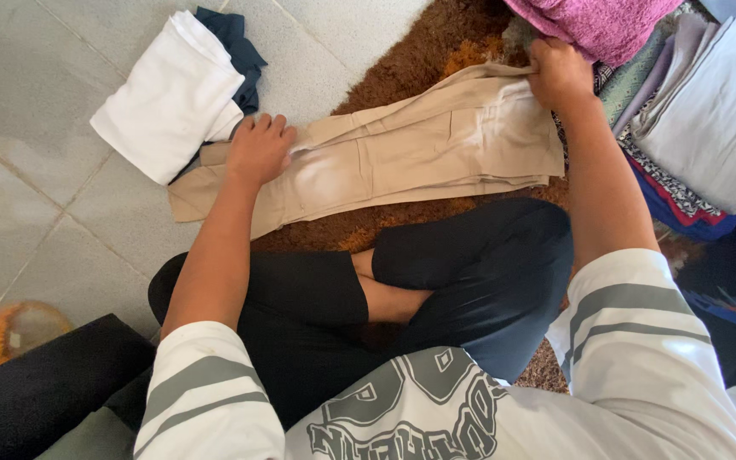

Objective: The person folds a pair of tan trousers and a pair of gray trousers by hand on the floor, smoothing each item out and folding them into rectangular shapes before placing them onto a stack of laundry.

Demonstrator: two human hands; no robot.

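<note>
Person sits cross-legged; beige trousers [402, 158] lie folded lengthwise across brown rug [436, 51] and tiled floor [36, 196]; left hand [259, 149] flat, fingers spread, pressing the leg end; right hand [560, 75] closed, gripping the waistband end; folded white cloth [168, 98] just beside left hand; pink towel [598, 24] and stacked folded fabrics [709, 111] near right hand.

Folded white cloth [172, 98] lies on the tiled floor [27, 153], resting on a dark blue garment [236, 47]. Brown rug [436, 47] covers the floor centre. Pink towel [598, 25] at top edge. Stack of folded fabrics [700, 111] at right. Dark cushion [36, 392] at lower left.
</note>
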